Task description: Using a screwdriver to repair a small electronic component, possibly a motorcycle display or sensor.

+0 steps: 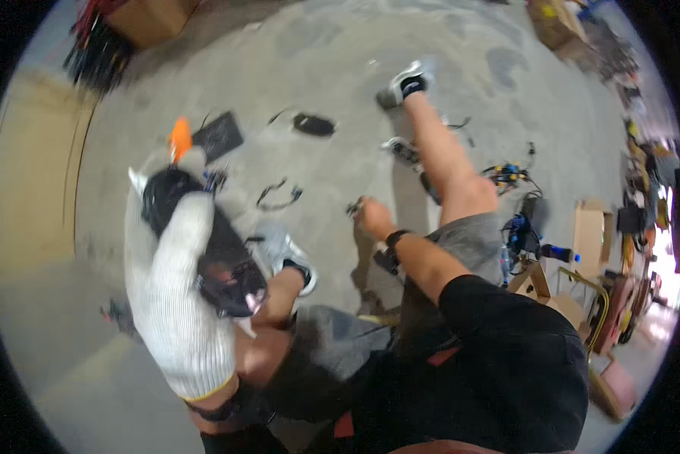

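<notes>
Two hands work well apart. The right hand (375, 218) is bare, its fingers closed on a small dark piece (352, 209) above the floor (317, 68). The left hand (181, 303), in a white ribbed glove (192, 348), has its fingers wrapped over a dark glossy object (220, 246), lifted near the body; blur hides its exact kind.

Just beyond, a looped cable (281, 198) and a black oval device (315, 125) lie loose, with a flat dark panel (219, 136) beside an orange piece (179, 140). A bundle of wires (510, 175) sits past the right knee. Both held things remain in hand, not set down; the rest lies scattered, so I cannot tell how much is finished or left.

Farther right stands an open carton (593, 234), near a dark bottle (558, 253). Another carton (150, 19) sits far left. What either carton holds cannot be made out.
</notes>
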A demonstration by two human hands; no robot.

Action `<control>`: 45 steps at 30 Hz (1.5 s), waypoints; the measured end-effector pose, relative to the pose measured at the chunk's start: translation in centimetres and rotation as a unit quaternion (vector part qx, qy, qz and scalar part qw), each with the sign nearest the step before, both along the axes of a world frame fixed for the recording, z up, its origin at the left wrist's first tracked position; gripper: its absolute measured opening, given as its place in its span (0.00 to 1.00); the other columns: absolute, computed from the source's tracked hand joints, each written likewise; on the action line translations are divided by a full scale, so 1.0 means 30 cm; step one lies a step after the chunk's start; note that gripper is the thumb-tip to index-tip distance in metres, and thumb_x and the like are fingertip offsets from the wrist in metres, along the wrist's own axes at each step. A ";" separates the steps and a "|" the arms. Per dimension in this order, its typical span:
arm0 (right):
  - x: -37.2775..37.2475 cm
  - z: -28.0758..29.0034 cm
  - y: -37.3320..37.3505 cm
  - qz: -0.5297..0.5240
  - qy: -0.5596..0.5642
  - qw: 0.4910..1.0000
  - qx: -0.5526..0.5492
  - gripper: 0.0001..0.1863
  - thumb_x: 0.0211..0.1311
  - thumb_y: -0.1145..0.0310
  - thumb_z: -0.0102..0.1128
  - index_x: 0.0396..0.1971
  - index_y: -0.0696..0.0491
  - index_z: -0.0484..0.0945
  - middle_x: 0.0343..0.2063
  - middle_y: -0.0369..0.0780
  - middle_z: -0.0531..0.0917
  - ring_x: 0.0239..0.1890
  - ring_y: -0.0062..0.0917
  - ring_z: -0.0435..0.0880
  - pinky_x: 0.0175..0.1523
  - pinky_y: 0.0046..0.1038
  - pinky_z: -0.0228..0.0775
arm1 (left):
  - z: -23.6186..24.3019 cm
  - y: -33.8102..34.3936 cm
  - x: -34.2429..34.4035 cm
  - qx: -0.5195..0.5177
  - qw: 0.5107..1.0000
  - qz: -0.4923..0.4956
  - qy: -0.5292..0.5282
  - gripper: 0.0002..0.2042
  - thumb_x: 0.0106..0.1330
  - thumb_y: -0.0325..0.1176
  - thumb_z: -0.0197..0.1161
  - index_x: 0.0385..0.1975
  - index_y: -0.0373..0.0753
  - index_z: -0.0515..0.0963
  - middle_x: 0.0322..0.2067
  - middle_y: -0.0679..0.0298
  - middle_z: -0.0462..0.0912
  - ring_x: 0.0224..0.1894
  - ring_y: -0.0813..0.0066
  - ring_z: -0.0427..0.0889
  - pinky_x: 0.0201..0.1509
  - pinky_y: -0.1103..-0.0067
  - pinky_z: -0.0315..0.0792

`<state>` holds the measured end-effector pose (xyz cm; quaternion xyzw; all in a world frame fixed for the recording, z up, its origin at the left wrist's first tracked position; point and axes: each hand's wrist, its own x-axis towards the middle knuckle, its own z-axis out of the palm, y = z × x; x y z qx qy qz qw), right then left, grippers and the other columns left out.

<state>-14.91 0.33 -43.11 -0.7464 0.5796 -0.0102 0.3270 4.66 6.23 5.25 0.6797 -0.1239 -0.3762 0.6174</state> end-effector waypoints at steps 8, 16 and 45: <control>-0.030 -0.105 -0.066 -0.014 0.030 0.998 0.045 0.15 0.60 0.64 0.64 0.43 0.53 0.75 0.42 0.49 0.82 0.47 0.48 0.79 0.51 0.44 0.72 | -0.055 0.016 0.095 0.025 0.996 0.053 -0.073 0.20 0.65 0.37 0.61 0.53 0.31 0.74 0.36 0.58 0.82 0.33 0.75 0.80 0.37 0.81 0.72; -0.031 -0.135 -0.056 -0.015 -0.008 0.999 0.050 0.14 0.59 0.65 0.65 0.44 0.51 0.76 0.44 0.46 0.81 0.48 0.45 0.79 0.51 0.43 0.72 | -0.062 0.026 0.114 0.051 0.985 -0.005 -0.167 0.21 0.65 0.36 0.59 0.55 0.31 0.73 0.38 0.61 0.81 0.35 0.76 0.80 0.37 0.82 0.72; 0.007 -0.117 -0.102 -0.063 -0.074 0.994 0.043 0.13 0.55 0.64 0.61 0.34 0.59 0.81 0.34 0.52 0.84 0.39 0.47 0.83 0.47 0.41 0.75 | -0.029 0.008 0.086 -0.006 0.991 -0.033 -0.131 0.20 0.66 0.36 0.58 0.56 0.34 0.74 0.42 0.57 0.82 0.37 0.74 0.82 0.41 0.81 0.75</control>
